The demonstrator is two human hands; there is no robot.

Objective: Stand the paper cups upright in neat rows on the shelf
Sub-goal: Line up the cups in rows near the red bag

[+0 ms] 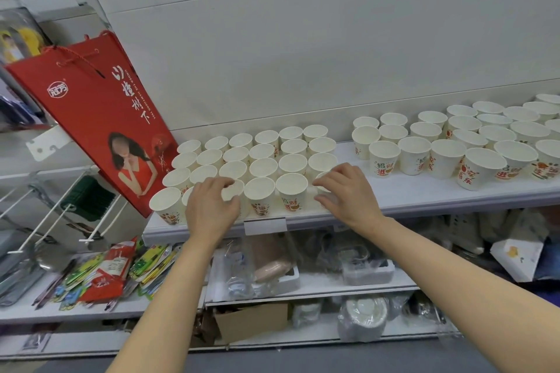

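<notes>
Several white paper cups with red and orange print stand upright in tight rows on the left part of the white shelf. My left hand grips a front-row cup, thumb and fingers curled round its rim. My right hand holds the cup at the right end of the front row, mostly hiding it. Between the two hands stand two front-row cups. A second, looser group of upright cups fills the shelf's right part.
A red paper gift bag leans against the left end of the cup rows. A bare strip of shelf separates the two cup groups. Below are shelves with packets, plastic-wrapped goods and a cardboard box. Wire hooks jut out at left.
</notes>
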